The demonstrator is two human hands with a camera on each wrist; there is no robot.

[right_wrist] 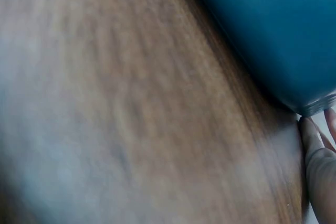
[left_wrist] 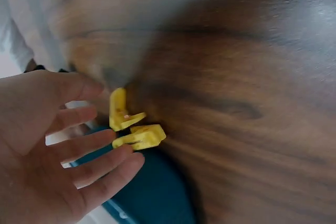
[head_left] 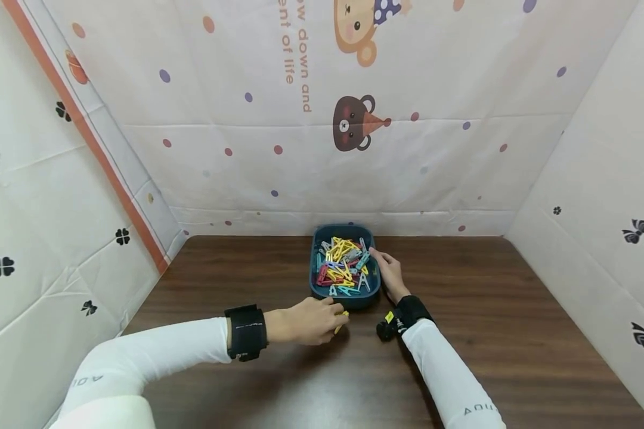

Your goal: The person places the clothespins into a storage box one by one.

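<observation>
While pegs (head_left: 343, 265) fill it, tray (head_left: 343, 302) blocks table (head_left: 515, 322).

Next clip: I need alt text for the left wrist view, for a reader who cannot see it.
A left hand with fingers spread and fairly straight touches two yellow clothespins lying at its fingertips on a dark wooden table. The clothespins lie beside the rim of a dark teal plastic tray, seen at the bottom of the frame.
</observation>
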